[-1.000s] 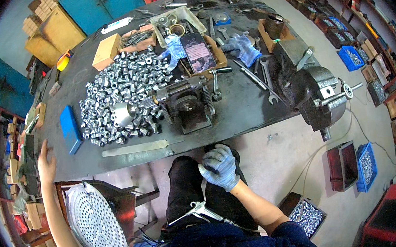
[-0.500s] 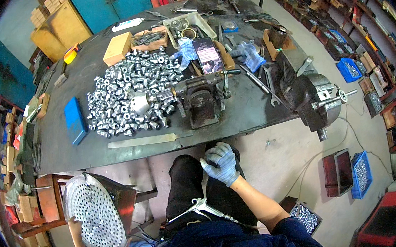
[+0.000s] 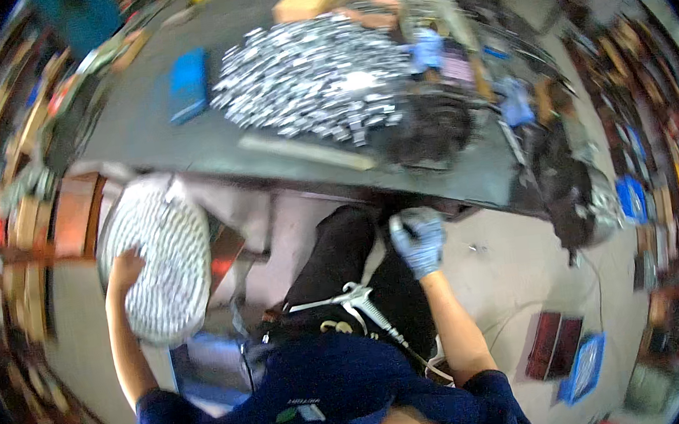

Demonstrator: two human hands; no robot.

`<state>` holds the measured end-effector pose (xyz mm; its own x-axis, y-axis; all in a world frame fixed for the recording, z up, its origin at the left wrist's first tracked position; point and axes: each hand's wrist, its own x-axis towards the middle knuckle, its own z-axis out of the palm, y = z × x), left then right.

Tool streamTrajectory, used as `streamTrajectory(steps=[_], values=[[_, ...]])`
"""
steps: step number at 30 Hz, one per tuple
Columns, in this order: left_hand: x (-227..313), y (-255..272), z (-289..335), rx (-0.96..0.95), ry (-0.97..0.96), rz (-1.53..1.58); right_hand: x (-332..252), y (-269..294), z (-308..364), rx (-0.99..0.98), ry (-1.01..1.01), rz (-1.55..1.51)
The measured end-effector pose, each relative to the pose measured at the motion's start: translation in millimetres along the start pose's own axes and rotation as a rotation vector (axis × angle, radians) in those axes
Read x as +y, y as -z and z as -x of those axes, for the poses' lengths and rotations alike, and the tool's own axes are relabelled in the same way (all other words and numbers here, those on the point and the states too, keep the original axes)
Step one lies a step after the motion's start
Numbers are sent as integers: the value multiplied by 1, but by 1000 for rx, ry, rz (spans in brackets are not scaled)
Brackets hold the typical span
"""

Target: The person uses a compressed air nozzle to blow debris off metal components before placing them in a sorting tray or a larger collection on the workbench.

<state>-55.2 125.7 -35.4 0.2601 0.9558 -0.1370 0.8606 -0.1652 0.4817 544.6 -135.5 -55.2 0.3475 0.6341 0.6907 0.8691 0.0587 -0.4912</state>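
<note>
My bare left hand [image 3: 124,269] is over the left side of a grey perforated metal seat [image 3: 168,296], apparently touching it; its fingers are smeared by motion. My right hand [image 3: 421,243], in a blue-grey knit glove, rests by my right knee. Its thumb stands apart from the bent fingers, with nothing visible between them. Across my lap lies a metal air blow gun [image 3: 357,297] with its hose running down to the right. Beyond my knees, on the dark workbench [image 3: 142,142], is a heap of shiny metal fittings [image 3: 300,75].
A flat file [image 3: 304,151] lies near the bench's front edge, beside a dark metal fixture [image 3: 430,128]. A blue case [image 3: 189,85] is left of the heap. A bench vise [image 3: 582,195] juts out at the right corner. Dark red and blue bins [image 3: 583,368] stand on the floor.
The view has swung, shifting the bench up and blurring it. My left hand has moved from the seat's edge onto its face. My right thumb has spread from the fingers.
</note>
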Motion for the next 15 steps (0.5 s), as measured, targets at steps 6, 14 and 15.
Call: streamTrajectory(steps=[6, 14, 15], values=[[-63, -8, 43, 129, -85, -126, -3, -6, -3, -21, 61, 34], [-84, -25, 88, 232, -74, -35, -3, -10, -2, -105, -36, 48], [-69, -18, 83, 149, -141, -209, 1, -11, 0, -137, -45, -12]])
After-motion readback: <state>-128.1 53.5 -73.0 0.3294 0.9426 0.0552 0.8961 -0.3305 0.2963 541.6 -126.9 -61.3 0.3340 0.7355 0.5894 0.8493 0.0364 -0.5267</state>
